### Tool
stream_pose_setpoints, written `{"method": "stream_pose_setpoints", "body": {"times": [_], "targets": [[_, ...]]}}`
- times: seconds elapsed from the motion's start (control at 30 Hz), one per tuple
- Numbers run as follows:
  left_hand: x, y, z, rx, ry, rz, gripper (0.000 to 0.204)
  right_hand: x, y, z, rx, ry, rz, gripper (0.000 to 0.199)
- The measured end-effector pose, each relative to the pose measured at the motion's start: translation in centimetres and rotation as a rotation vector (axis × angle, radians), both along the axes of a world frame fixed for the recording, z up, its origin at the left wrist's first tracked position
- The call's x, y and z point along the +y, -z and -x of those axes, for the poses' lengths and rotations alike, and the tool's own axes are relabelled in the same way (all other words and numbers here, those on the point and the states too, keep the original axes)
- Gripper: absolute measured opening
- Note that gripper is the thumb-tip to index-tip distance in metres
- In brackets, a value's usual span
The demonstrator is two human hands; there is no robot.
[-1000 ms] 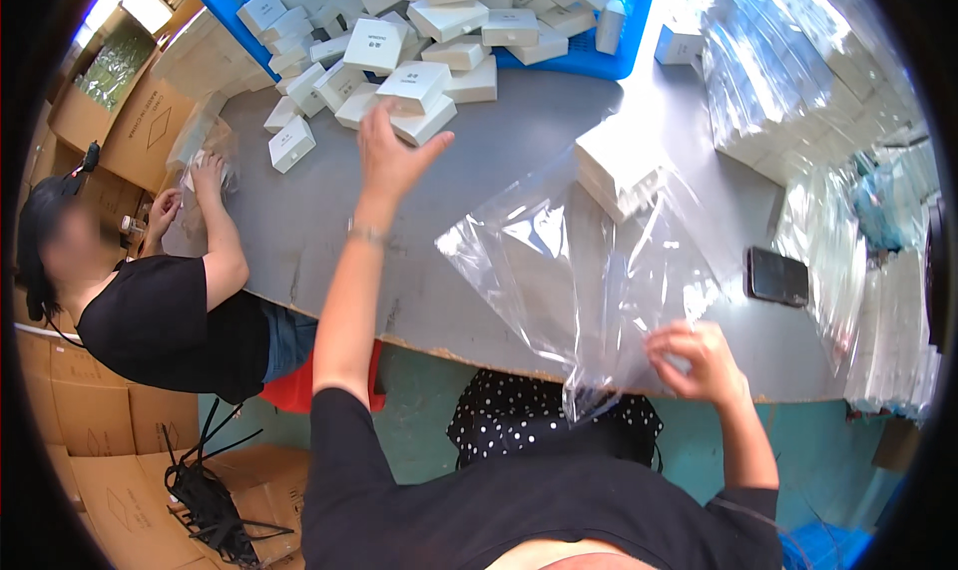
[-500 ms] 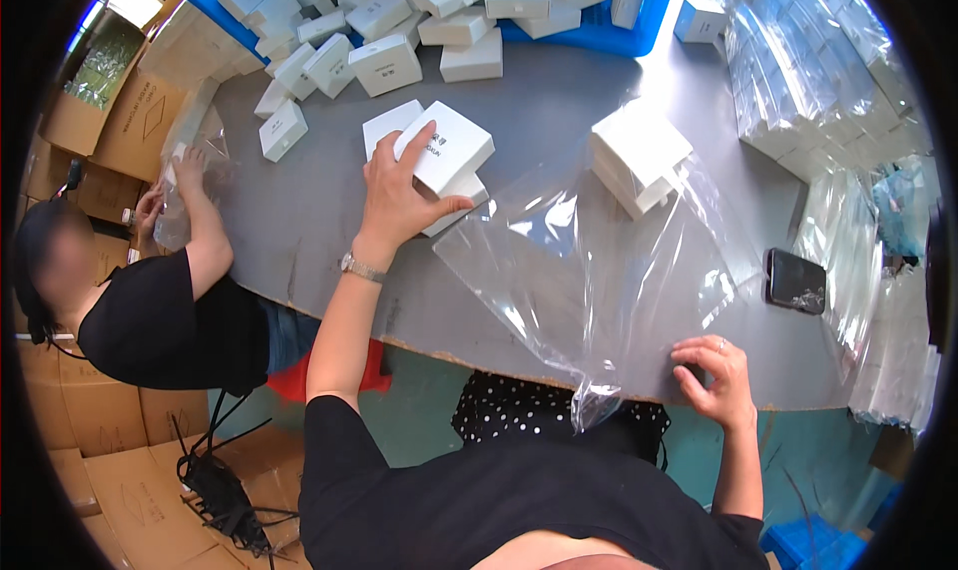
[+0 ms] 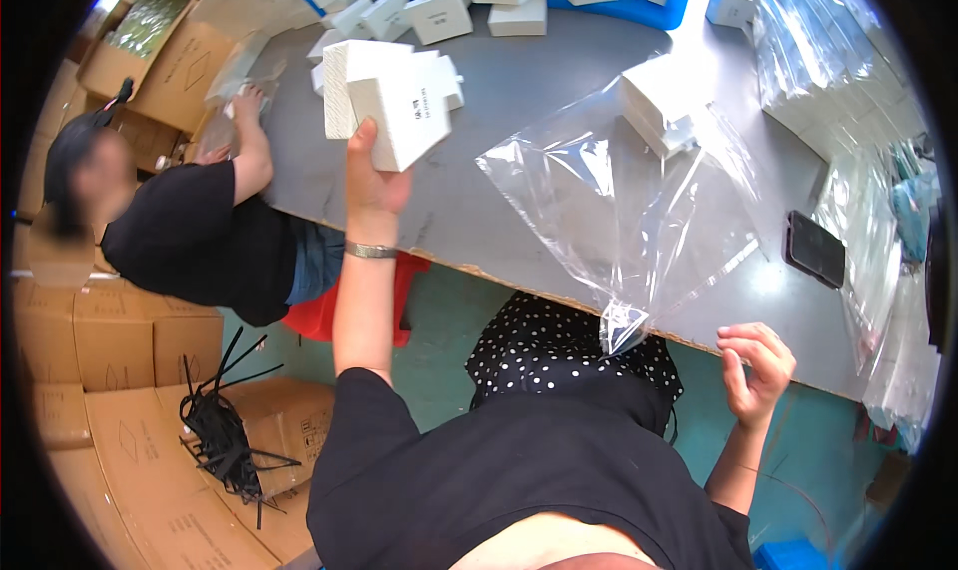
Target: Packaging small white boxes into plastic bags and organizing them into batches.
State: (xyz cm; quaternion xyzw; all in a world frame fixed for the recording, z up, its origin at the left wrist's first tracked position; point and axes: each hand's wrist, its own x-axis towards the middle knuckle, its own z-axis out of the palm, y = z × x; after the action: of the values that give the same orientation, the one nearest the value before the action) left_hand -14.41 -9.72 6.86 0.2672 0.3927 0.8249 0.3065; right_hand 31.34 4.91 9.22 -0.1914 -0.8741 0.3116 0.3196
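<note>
My left hand [image 3: 375, 176] is closed around a small stack of white boxes [image 3: 417, 109], lifted and tilted above the table, thumb at their near side. Its fingers are mostly hidden behind them. To the right, a clear plastic bag [image 3: 569, 186] lies spread on the table, its near end hanging over the front edge. More white boxes [image 3: 649, 106] sit at the bag's far end, with glare over them. By the table's front edge, my right hand [image 3: 760, 370] is open and holds nothing, fingers loosely bent and thumb apart.
A blue crate [image 3: 654, 9] with many white boxes stands at the back, loose boxes before it. Wrapped box stacks [image 3: 838, 66] and a black phone [image 3: 814, 250] are at the right. A co-worker [image 3: 190, 226] handles clear plastic at the left, near cardboard cartons [image 3: 150, 460].
My left hand has gathered the white boxes, lifted them off the table and turned them. My right hand has drawn back slightly past the table edge. The whole view has shifted.
</note>
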Motion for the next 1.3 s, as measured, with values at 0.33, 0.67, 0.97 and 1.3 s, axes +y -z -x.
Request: {"method": "stream_pose_setpoints", "body": {"times": [0.33, 0.67, 0.97, 1.3], "targets": [[1.9, -1.2, -21.5, -0.136, 0.171, -0.058, 0.100, -4.5, -1.1, 14.9, 0.503, -0.013, -0.130, 0.083], [2.3, 0.3, -25.6, -0.269, 0.280, -0.155, 0.093, -1.9, -2.1, 7.1, 0.265, -0.076, -0.396, 0.079], [1.9, 6.7, -24.5, 0.897, -0.090, 0.107, 0.089, -6.1, 0.4, 8.3, 0.839, -0.029, 0.901, 0.096], [3.8, 0.8, -27.3, 1.387, -0.247, 0.120, 0.089, -3.1, 1.8, 2.0, 0.731, 0.099, 0.568, 0.100]]}}
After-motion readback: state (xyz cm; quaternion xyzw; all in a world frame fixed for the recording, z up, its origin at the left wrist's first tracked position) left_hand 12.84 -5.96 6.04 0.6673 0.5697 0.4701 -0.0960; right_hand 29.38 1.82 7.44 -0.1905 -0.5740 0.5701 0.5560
